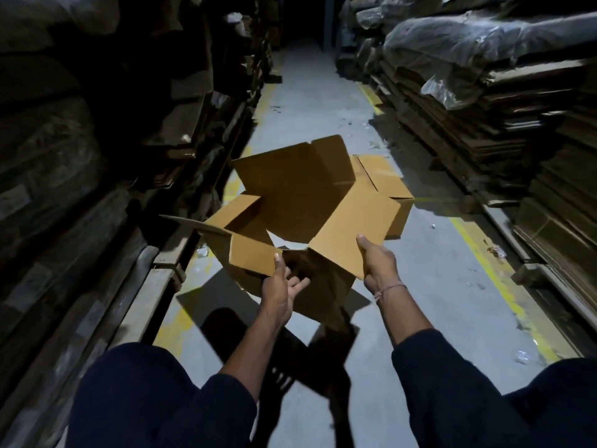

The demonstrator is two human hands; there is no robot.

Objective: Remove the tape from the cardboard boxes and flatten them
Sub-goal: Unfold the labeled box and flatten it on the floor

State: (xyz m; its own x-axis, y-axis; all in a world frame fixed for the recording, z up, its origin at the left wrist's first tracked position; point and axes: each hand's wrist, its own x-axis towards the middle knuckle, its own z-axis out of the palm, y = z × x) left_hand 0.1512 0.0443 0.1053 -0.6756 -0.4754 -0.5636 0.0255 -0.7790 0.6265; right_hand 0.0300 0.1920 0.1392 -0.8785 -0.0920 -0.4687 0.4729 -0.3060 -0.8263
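Above the aisle floor (429, 286), I am gripping an opened cardboard box (300, 202), left hand (277, 286) pinching one flap, right hand (378, 258) clasping another.

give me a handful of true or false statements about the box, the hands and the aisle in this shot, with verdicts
1. Both hands hold the same cardboard box. True: the left hand grips a near flap and the right hand grips the right side panel.
2. The box's flaps are taped shut. False: the flaps stand open and the floor shows through the box.
3. A second cardboard box lies on the floor behind the held one. True.
4. The right wrist is bare. False: a thin wrist band circles it.
5. Yellow lines run along the aisle floor. True.
6. The stacks on the right are wooden crates. False: they look like flattened cardboard, some under plastic sheeting.
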